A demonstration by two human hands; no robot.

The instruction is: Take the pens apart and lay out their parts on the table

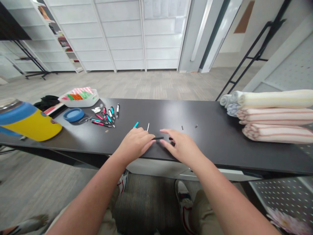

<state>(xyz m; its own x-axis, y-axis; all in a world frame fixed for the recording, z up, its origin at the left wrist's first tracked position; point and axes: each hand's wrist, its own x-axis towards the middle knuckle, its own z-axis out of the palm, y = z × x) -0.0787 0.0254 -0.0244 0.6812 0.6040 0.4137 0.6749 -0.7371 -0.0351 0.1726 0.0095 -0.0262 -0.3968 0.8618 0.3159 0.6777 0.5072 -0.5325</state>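
Observation:
My left hand [137, 143] is closed around a slim black pen part [158, 138], whose end sticks out to the right past the thumb. Facing it, my right hand [182, 145] has thumb and forefinger spread, a small gap from that end. Something dark [170, 139] shows by its curled fingers; whether it is held or shadow is unclear. Just beyond my left hand lie a turquoise pen barrel [136, 124], partly hidden, and a thin white refill [148, 126]. Right of them on the dark table [207, 143] are a small dark piece [182, 127] and another tiny part [196, 126].
Several assorted pens [107, 117] lie at the left, near a blue lid [73, 115] and a white basket [81, 102] of colourful items. A yellow and blue bottle [31, 120] stands at far left. Rolled striped towels [276, 116] are stacked at the right end.

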